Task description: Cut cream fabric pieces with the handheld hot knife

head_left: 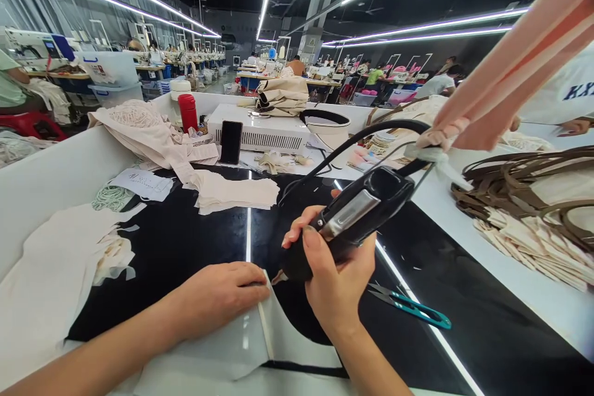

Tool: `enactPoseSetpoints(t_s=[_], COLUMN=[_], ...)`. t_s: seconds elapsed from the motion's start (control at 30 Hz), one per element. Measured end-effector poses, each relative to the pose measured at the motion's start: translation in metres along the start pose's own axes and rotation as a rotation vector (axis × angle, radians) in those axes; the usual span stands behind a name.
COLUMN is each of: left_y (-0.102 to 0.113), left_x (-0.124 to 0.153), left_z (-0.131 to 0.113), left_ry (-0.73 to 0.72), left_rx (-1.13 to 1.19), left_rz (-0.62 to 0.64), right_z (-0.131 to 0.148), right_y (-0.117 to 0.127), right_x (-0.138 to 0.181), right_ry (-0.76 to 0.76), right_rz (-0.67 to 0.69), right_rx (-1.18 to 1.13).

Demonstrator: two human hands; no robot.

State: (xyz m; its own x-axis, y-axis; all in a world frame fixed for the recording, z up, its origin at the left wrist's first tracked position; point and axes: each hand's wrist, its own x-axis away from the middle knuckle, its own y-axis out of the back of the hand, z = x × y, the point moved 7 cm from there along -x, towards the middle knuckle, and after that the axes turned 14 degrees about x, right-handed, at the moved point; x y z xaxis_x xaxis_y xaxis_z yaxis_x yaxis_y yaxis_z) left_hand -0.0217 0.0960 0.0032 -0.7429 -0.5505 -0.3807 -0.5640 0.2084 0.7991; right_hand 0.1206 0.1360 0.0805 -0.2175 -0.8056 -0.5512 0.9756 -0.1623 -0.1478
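Over black tabletop (185, 247), left hand (227, 289) palm-down, right hand (341, 288) gripping tilted tool (352, 210).

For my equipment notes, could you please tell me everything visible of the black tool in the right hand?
The black tool looks plastic, with a metal plate and narrow tip. The right hand grips it aslant, tip down beside the white sheet; contact is unclear. A cable seems joined to its upper end.

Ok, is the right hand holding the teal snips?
No: the right hand grips the black handheld tool, and the teal snips lie on the black tabletop.
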Motion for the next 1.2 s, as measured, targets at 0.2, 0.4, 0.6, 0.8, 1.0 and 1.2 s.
enactPoseSetpoints(t_s=[0.2,0.4,0.6,0.8,1.0,1.2], left_y=[0.002,0.006,0.007,0.014,0.01,0.002], left_x=[0.001,0.0,0.001,-0.001,-0.007,-0.001], left_z=[-0.001,-0.005,-0.001,-0.006,-0.026,-0.027], left_ry=[0.015,-0.01,0.001,-0.035,-0.068,-0.04], left_rx=[-0.012,-0.021,-0.015,-0.049,-0.039,-0.051], left_rz=[0.015,-0.012,0.005,-0.021,-0.078,-0.029], right_z=[0.005,0.006,0.008,0.012,0.019,0.017], right_y=[0.006,0.003,0.003,0.015,0.017,0.011], right_x=[0.005,0.008,0.007,0.004,0.006,0.008], right_ry=[0.003,-0.002,0.014,0.002,-0.005,0.007], right_rz=[0.004,0.001,-0.021,-0.045,-0.064,-0.047], right_rx=[-0.023,-0.018,0.03,0.022,0.038,0.056])
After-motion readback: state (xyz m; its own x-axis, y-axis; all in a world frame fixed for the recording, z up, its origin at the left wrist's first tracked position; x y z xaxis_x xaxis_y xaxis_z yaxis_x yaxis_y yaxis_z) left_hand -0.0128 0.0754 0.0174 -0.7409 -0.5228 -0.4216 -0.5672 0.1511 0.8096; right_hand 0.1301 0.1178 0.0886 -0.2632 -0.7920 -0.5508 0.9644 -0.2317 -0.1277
